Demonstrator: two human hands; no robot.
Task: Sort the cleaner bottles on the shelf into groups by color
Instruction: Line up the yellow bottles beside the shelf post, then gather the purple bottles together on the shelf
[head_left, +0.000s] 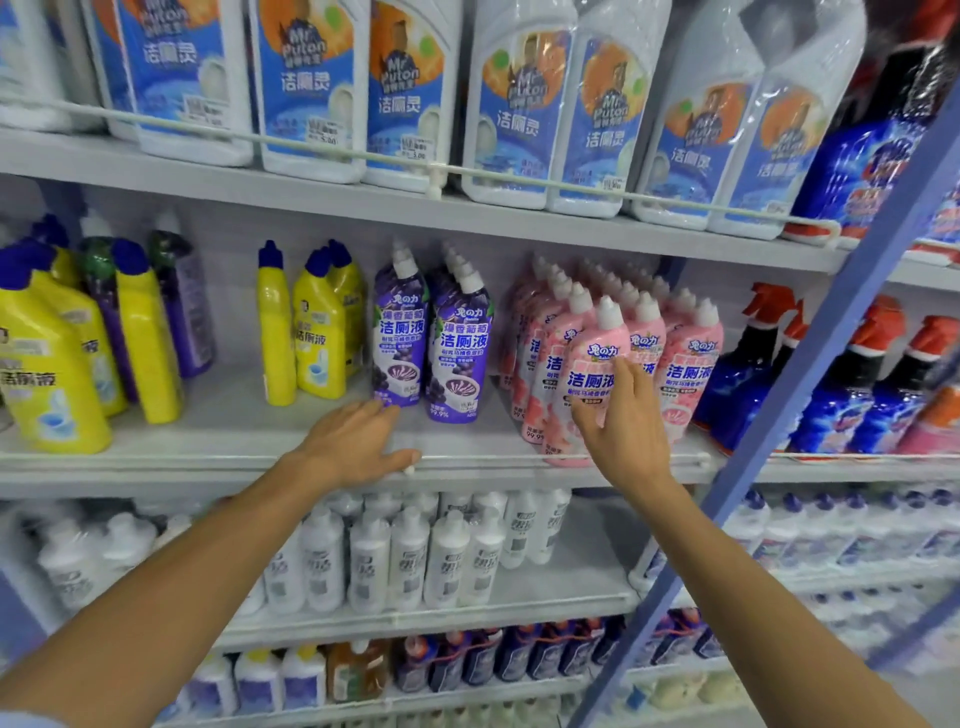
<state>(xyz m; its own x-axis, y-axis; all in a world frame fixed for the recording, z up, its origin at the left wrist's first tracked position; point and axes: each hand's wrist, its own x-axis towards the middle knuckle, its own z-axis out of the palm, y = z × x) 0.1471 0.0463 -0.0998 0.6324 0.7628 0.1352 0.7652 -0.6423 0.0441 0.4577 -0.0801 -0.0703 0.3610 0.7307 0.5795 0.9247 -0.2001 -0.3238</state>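
On the middle shelf (218, 441) stand yellow bottles (317, 332) with blue caps, two rows of purple bottles (460, 353), and a tight group of pink bottles (688, 358) at the right. My right hand (623, 421) grips the front pink bottle (597, 364) near the shelf edge. My left hand (353, 441) lies flat and open on the shelf, fingertips at the base of the left purple bottle (397, 338). At the far left, more yellow bottles (47, 364) are mixed with purple ones (184, 306).
White bottles with blue labels (306, 88) fill the top shelf behind a rail. Dark blue spray bottles (852, 384) with red triggers stand right of a slanted blue upright (810, 364). White bottles (405, 556) fill the shelf below.
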